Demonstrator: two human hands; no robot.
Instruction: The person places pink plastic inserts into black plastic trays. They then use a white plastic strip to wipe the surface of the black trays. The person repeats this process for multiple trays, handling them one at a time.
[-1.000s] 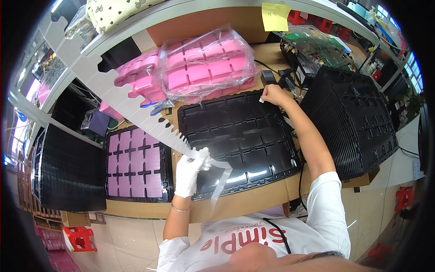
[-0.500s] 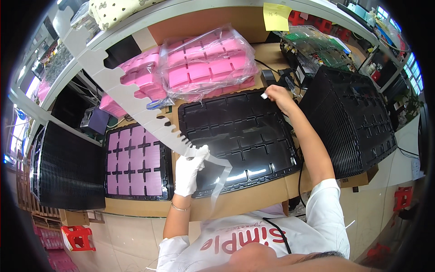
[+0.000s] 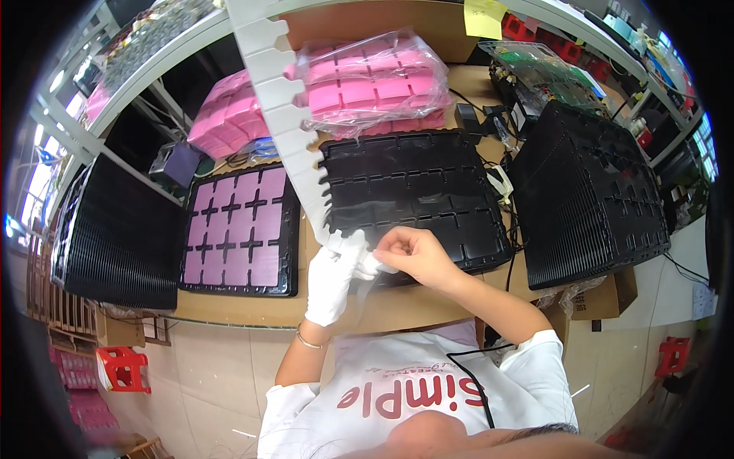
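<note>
Left hand [image 3: 336, 277]: gloved, gripping the strip [image 3: 277, 99] at its lower end
Right hand [image 3: 419, 258]: bare, pinching tape [image 3: 388, 268]
Strip: white, notched — rising left of the black tray [image 3: 413, 180]
Tape: between the hands

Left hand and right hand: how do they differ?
The left hand wears a white glove; the right hand is bare. A bracelet circles the left wrist; none shows on the right. The left holds a long, notched white strip; the right pinches whitish material nearby. Both are close together by the middle black tray.
</note>
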